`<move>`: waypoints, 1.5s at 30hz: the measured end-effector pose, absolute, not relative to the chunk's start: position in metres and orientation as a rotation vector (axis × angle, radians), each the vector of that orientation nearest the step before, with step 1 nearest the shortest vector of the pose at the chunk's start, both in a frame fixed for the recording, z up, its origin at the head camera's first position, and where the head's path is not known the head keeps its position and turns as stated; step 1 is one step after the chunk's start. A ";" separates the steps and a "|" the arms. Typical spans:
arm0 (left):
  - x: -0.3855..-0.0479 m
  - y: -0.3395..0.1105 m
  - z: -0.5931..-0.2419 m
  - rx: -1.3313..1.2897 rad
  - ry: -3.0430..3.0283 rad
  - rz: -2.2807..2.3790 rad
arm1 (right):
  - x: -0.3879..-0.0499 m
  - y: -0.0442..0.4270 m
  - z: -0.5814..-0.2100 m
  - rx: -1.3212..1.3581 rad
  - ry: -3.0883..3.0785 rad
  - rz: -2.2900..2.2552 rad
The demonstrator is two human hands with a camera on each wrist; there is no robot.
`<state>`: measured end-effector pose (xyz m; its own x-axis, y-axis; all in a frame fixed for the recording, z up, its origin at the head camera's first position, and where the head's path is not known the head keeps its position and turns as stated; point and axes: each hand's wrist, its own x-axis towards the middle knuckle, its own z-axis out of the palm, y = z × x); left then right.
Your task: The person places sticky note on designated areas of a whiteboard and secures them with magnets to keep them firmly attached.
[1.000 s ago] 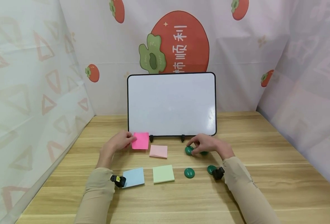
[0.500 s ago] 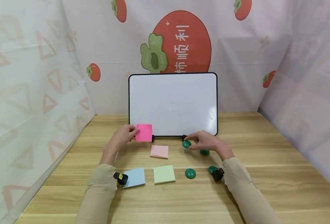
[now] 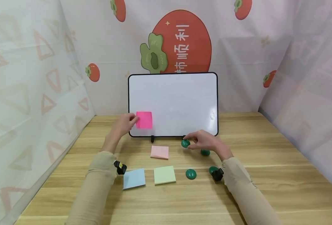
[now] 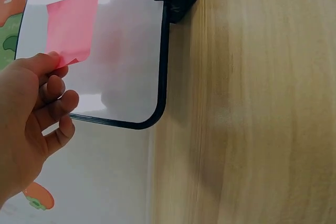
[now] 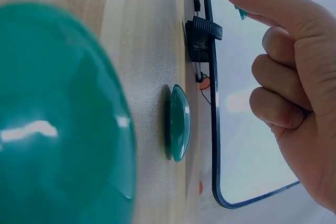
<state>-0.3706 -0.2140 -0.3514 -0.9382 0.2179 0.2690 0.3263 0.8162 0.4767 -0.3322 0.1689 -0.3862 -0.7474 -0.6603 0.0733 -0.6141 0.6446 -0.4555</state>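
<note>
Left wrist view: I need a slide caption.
Left hand pinching a pink sticky note in front of a whiteboard.

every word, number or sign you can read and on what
"柿顺利": on the large red persimmon print of the white fabric backdrop, lower end covered by the black-framed whiteboard.
Too faint: pale characters on the right fabric wall.
Too small: marks on the beige right sleeve and black left wrist camera.
</note>
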 end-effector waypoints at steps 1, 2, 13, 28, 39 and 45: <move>-0.373 -0.215 -0.351 -0.424 -2.779 -0.776 | -0.333 0.168 -0.386 -1.073 2.757 -0.705; -0.376 -0.216 -0.350 -0.428 -2.759 -0.766 | -0.333 0.168 -0.387 -1.074 2.758 -0.702; -0.395 -0.219 -0.344 -0.411 -2.681 -0.692 | -0.335 0.156 -0.382 -1.214 2.840 -0.725; -0.407 -0.211 -0.338 -0.420 -2.593 -0.585 | -0.350 0.126 -0.350 -1.396 3.106 -0.481; -0.411 -0.206 -0.336 -0.443 -2.566 -0.542 | -0.370 0.102 -0.329 -1.609 3.146 -0.347; -0.413 -0.202 -0.342 -0.447 -2.573 -0.521 | -0.381 0.091 -0.327 -1.662 3.169 -0.338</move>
<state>-0.4126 -0.2020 -0.3419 -0.8346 0.2157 0.5069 0.3960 0.8746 0.2799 -0.3806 0.0911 -0.3268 -0.4933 -0.7332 0.4680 -0.8155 0.5770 0.0444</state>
